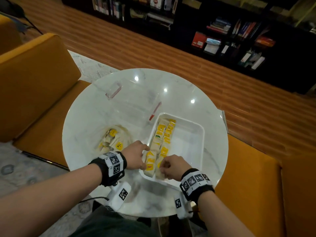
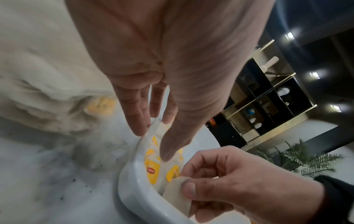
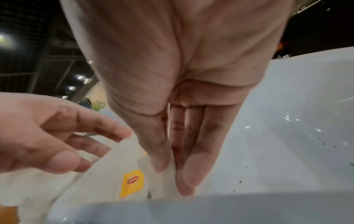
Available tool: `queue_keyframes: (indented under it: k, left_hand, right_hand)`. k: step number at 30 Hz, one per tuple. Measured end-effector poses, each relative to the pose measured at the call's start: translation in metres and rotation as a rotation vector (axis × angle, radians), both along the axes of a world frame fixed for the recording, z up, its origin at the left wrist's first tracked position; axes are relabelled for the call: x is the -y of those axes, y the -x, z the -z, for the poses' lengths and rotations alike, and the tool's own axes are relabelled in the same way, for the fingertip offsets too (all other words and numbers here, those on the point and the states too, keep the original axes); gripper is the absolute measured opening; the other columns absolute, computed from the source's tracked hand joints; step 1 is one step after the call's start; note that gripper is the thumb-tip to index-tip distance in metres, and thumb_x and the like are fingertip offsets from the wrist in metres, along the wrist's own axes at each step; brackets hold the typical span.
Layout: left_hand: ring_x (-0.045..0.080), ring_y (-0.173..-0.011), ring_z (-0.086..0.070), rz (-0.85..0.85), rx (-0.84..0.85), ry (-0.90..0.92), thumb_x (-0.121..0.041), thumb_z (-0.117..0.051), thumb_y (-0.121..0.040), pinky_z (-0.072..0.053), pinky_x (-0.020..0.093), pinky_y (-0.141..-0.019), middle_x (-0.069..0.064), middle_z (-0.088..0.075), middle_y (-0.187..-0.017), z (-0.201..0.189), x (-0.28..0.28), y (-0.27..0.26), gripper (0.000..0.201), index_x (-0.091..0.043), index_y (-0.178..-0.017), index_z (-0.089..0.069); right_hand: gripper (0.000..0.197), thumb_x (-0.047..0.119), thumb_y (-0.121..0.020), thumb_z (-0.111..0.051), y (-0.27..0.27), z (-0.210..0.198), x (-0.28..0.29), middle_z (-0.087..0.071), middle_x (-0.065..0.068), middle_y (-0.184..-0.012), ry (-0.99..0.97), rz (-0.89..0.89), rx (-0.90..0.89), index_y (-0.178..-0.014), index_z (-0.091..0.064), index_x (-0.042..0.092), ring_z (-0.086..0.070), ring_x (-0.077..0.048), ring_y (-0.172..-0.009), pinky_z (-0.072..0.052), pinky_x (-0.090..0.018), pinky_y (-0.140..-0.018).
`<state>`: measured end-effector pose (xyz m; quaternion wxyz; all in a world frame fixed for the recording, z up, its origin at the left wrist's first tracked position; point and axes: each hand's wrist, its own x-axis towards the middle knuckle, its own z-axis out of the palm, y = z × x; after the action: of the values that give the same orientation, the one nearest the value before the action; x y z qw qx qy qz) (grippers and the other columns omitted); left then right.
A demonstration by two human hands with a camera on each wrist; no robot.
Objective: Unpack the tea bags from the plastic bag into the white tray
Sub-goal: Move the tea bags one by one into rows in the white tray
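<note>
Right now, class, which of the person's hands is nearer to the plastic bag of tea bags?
Left. The left hand sits beside the plastic bag, at the tray's left edge; the right hand is farther, inside the tray.

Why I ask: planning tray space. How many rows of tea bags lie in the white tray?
2. One row lies along the white tray's left wall, the other row right beside it. The left hand and right hand cover their near ends, so more may be hidden.

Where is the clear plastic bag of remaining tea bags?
In the head view, the clear plastic bag lies on the round white table, left of the white tray, beside the left hand.
</note>
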<state>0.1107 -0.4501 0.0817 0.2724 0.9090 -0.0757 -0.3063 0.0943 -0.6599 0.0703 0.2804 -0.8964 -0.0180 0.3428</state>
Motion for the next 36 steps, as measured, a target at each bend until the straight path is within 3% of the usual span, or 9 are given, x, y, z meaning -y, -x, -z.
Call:
queue_keyframes:
  k: [8, 14, 18, 20, 22, 25, 28, 32, 36]
  left_hand:
    - [0.014, -0.111, -0.064, -0.081, -0.035, 0.064, -0.028, -0.088, -0.074, -0.054, 0.029, -0.089, 0.0, -0.048, -0.135, -0.002, -0.002, -0.003, 0.074, -0.024, -0.141, -0.056]
    - [0.014, -0.111, -0.064, -0.101, -0.055, 0.087, -0.028, -0.087, -0.076, -0.054, 0.029, -0.088, -0.001, -0.05, -0.134, -0.002, -0.003, -0.003, 0.069, -0.026, -0.139, -0.058]
    - [0.014, -0.114, -0.063, -0.095, -0.098, 0.132, -0.034, -0.08, -0.084, -0.055, 0.03, -0.091, -0.004, -0.055, -0.137, -0.009, -0.008, -0.006, 0.064, -0.027, -0.141, -0.053]
    - [0.018, -0.101, -0.069, -0.103, -0.099, 0.21, -0.033, -0.079, -0.086, -0.058, 0.035, -0.089, -0.005, -0.063, -0.122, -0.02, -0.017, -0.011, 0.049, -0.027, -0.131, -0.06]
    - [0.016, -0.072, -0.069, -0.163, -0.092, 0.345, -0.025, -0.078, -0.087, -0.06, 0.03, -0.065, -0.007, -0.069, -0.092, -0.035, -0.034, -0.02, 0.03, -0.023, -0.115, -0.068]
    - [0.009, -0.05, -0.053, -0.312, 0.028, 0.381, -0.017, -0.08, -0.085, -0.043, 0.021, -0.047, -0.008, -0.061, -0.062, -0.05, -0.071, -0.032, 0.01, -0.018, -0.094, -0.074]
    - [0.016, -0.064, -0.06, -0.402, 0.164, 0.242, -0.027, -0.079, -0.081, -0.043, 0.028, -0.062, 0.004, -0.066, -0.071, -0.047, -0.112, -0.041, 0.007, -0.023, -0.08, -0.074]
    - [0.029, -0.117, -0.047, -0.27, 0.187, -0.185, -0.057, -0.07, -0.073, -0.041, 0.036, -0.092, 0.002, -0.053, -0.111, -0.026, -0.147, -0.04, 0.013, -0.045, -0.077, -0.072]
    - [0.029, -0.123, -0.051, -0.109, 0.081, -0.315, -0.032, -0.071, -0.086, -0.05, 0.039, -0.098, 0.003, -0.05, -0.133, -0.01, -0.164, -0.04, 0.026, -0.04, -0.112, -0.071]
  right_hand:
    - [0.014, 0.016, -0.084, -0.076, -0.018, 0.018, 0.001, -0.073, -0.002, -0.092, 0.022, 0.142, 0.035, -0.079, -0.067, 0.024, -0.074, -0.022, -0.086, -0.063, -0.04, -0.081]
    - [0.011, 0.015, -0.085, -0.077, -0.017, 0.019, -0.001, -0.075, -0.008, -0.081, 0.001, 0.166, -0.084, -0.086, -0.065, 0.015, -0.075, -0.021, -0.068, -0.065, -0.038, -0.071]
    - [0.021, 0.032, -0.082, -0.08, -0.019, 0.008, 0.003, -0.075, -0.002, -0.086, 0.134, 0.076, -0.053, -0.091, -0.066, 0.019, -0.075, -0.023, -0.079, -0.063, -0.039, -0.076]
    - [0.024, 0.043, -0.081, -0.079, -0.02, -0.001, 0.005, -0.072, 0.004, -0.092, 0.224, 0.03, -0.009, -0.091, -0.067, 0.026, -0.071, -0.019, -0.086, -0.059, -0.037, -0.082]
    - [0.023, 0.047, -0.084, -0.075, -0.019, -0.015, 0.004, -0.069, 0.009, -0.096, 0.246, 0.038, 0.069, -0.093, -0.067, 0.028, -0.066, -0.014, -0.09, -0.054, -0.032, -0.082]
    - [0.012, 0.041, -0.09, -0.07, -0.014, -0.038, -0.017, -0.07, 0.014, -0.093, 0.116, 0.077, 0.223, -0.093, -0.068, 0.03, -0.064, -0.011, -0.089, -0.049, -0.029, -0.078]
    - [0.006, 0.029, -0.093, -0.068, -0.013, -0.055, -0.064, -0.069, 0.016, -0.091, -0.114, 0.039, 0.348, -0.097, -0.07, 0.026, -0.062, -0.002, -0.075, -0.048, -0.021, -0.077]
    - [0.018, 0.03, -0.098, -0.063, -0.019, -0.059, -0.13, -0.072, 0.012, -0.108, -0.215, -0.187, 0.341, -0.114, -0.071, 0.026, -0.062, -0.008, -0.084, -0.048, -0.025, -0.084]
    - [0.038, 0.053, -0.102, -0.046, -0.022, -0.045, -0.162, -0.071, -0.003, -0.109, 0.102, -0.378, 0.176, -0.101, -0.068, 0.022, -0.064, -0.026, -0.102, -0.051, -0.037, -0.087]
